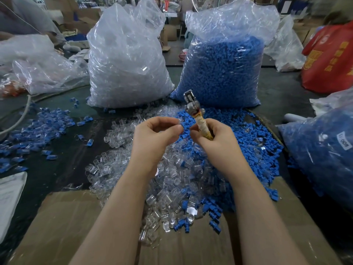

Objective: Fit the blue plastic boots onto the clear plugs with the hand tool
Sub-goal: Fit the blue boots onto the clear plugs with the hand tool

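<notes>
My right hand (212, 137) grips the hand tool (196, 113) by its tape-wrapped handle, metal jaws pointing up and away. My left hand (154, 134) is raised beside it, fingers curled, thumb and fingertips pinching what looks like a small clear plug at its tip; the piece is hard to make out. Below both hands lies a heap of clear plugs (168, 188) on the table. Loose blue boots (254, 150) spread to the right of that heap. A scatter of fitted blue-and-clear pieces (38, 131) lies at the left.
Two tall plastic sacks stand at the back: one of clear plugs (126, 60), one of blue boots (223, 69). Another sack of blue boots (322, 150) sits at the right. Flattened cardboard (63, 230) covers the near edge. A red bag (330, 58) is far right.
</notes>
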Tool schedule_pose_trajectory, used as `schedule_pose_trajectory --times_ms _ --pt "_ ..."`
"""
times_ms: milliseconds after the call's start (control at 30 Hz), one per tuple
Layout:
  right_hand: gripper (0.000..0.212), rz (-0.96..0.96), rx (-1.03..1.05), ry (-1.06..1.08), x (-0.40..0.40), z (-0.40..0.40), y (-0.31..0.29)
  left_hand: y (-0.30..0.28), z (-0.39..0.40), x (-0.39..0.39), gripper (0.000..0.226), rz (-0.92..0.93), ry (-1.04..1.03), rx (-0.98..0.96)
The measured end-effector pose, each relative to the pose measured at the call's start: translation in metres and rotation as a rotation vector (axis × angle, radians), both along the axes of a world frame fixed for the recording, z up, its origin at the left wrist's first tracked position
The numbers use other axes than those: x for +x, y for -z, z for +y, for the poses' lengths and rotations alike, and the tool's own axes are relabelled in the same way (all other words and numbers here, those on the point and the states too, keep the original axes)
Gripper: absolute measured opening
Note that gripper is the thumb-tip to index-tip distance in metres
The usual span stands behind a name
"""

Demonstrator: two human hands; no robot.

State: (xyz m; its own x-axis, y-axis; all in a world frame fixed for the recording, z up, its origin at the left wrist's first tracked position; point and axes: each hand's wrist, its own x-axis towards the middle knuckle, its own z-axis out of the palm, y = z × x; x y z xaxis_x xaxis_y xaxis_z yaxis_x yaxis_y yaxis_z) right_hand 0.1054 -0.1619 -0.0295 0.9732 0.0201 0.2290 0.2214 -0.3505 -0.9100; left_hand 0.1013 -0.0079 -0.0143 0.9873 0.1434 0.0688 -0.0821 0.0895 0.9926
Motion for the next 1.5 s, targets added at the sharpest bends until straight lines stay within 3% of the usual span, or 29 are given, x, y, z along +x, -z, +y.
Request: schedule_pose_trajectory --times_ms 167,500,1100,1500 --pt "0.003 0.108 0.005 -0.043 0.001 -0.011 0.001 -0.003 0.004 0.002 0.018 -0.023 -0.021 -0.168" --pt "0.016 0.175 -0.173 -0.167 -0.001 -0.014 0.0 -0.004 0.007 0.003 0.02 -0.109 -0.047 -0.134" --pt "0.008 0.121 -0.33 -0.139 -0.001 -0.009 0.002 0.001 0.007 0.005 0.023 -0.133 -0.032 -0.143" --pt "0.016 0.039 -0.42 -0.081 -0.002 -0.003 0.001 0.002 0.009 0.007 0.023 -0.103 -0.014 -0.145"
